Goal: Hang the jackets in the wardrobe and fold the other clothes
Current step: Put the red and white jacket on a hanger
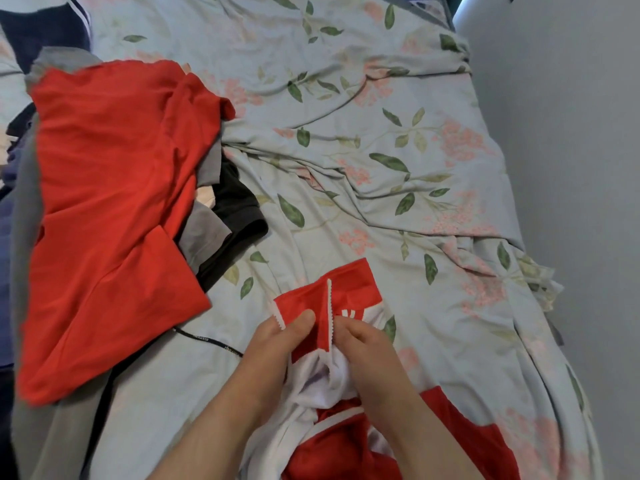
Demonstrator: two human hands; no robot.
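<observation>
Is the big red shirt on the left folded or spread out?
Spread out: the red shirt lies loose and rumpled over other clothes, with no neat folds.

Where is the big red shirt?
In the head view, the big red shirt lies spread over a grey garment on the left of the flowery bed sheet, beside a black garment.

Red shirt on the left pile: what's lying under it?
Under the red shirt, a grey garment and a black garment stick out at its right edge. How far they reach, and anything else beneath, is covered.
</observation>
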